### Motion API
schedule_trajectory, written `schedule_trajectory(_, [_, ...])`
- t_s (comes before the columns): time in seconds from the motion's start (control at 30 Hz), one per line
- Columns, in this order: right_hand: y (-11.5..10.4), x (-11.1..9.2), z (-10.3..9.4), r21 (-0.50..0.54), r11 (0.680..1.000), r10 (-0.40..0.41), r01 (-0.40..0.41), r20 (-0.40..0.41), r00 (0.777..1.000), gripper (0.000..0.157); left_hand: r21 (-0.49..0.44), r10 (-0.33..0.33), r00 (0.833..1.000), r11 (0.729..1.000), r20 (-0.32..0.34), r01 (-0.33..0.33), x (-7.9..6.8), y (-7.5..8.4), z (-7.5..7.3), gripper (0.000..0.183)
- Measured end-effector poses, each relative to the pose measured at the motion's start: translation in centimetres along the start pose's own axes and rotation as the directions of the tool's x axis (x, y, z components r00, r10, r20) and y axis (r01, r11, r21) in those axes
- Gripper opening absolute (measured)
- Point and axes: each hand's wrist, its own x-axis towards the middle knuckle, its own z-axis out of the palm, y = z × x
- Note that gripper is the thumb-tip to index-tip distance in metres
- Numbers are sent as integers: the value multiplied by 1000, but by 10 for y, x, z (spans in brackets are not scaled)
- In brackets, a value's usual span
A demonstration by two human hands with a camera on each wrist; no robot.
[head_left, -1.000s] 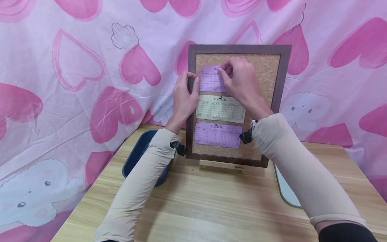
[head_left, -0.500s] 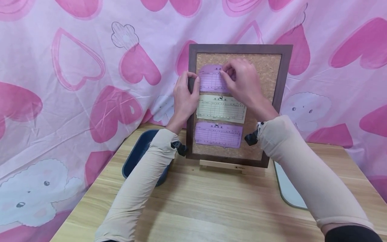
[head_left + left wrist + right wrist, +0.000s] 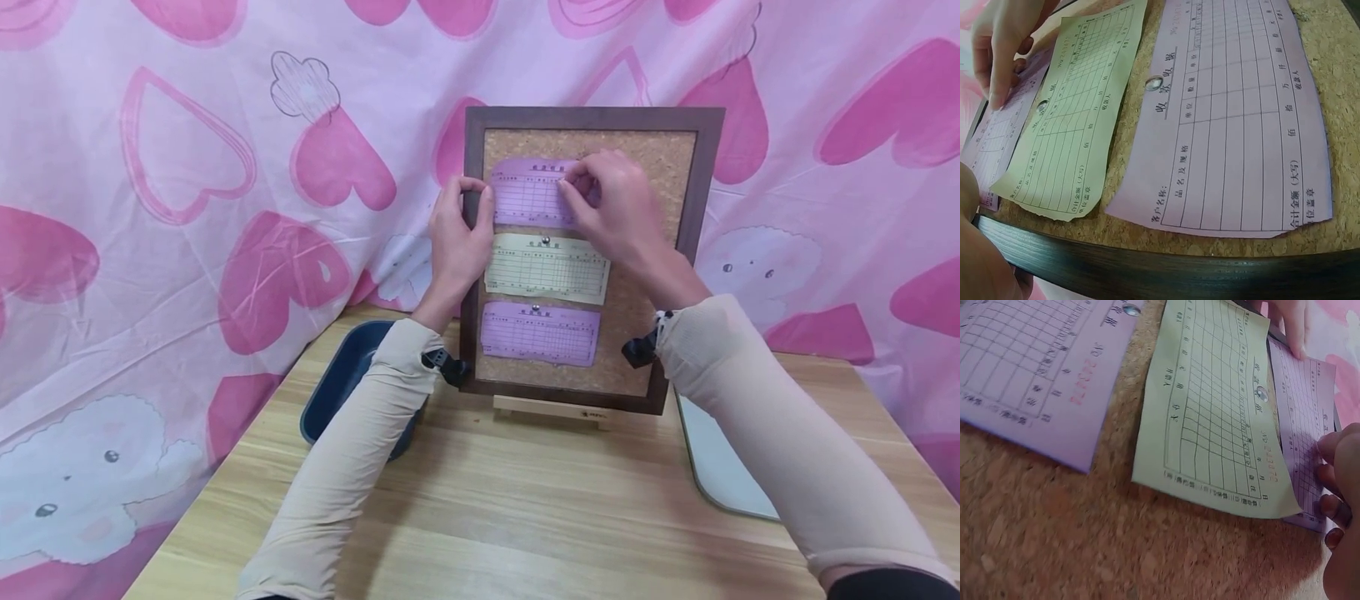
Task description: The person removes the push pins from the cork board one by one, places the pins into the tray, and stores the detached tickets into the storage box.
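Nearest me, the lower slip (image 3: 539,337) and green slip (image 3: 546,271) hang pinned to the corkboard (image 3: 592,117); the left hand (image 3: 459,237) curls its fingers round its left edge, probably steadying it; by the top left corner, the right hand (image 3: 618,200), fingers bent, meets the top slip (image 3: 525,196), whether pinching I can't tell

Two purple slips (image 3: 538,335), one green slip (image 3: 546,271), two visible pins (image 3: 546,240)

Both beige-sleeved arms (image 3: 348,450) extend forward; the bare left hand (image 3: 461,237) grips between thumb and fingers, while the bare right hand (image 3: 622,204) has its fingers bent near its thumb.
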Motion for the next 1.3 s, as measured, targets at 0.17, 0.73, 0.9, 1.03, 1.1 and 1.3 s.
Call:
schedule_trajectory(0.17, [1, -5, -4, -2, 1000, -16, 16, -13, 1000, 23, -2, -19, 1000, 1000, -1, 19, 1, 1, 0, 24])
schedule_trajectory(0.73, [16, -27, -25, 76, 996, 46, -39, -90, 995, 22, -82, -27, 999, 996, -25, 25, -1, -2, -10, 22])
schedule_trajectory(0.9, [22, -34, -29, 70, 996, 56, -50, -82, 995, 22, -123, -9, 998, 992, -62, 2, -2, -5, -14, 20])
schedule_trajectory(1.03, [27, -41, -28, 46, 998, 36, -32, -89, 995, 22, -202, -20, 996, 979, -85, 2, -9, 13, -25, 19])
schedule_trajectory(1.1, [31, -44, -29, 44, 999, 24, -19, -112, 993, 22, -235, -29, 995, 972, -91, 7, -12, 22, -31, 19])
schedule_trajectory(1.3, [38, -57, -36, 57, 998, -2, 13, -184, 983, 23, -267, -65, 991, 963, -113, 32, -15, 17, -43, 18])
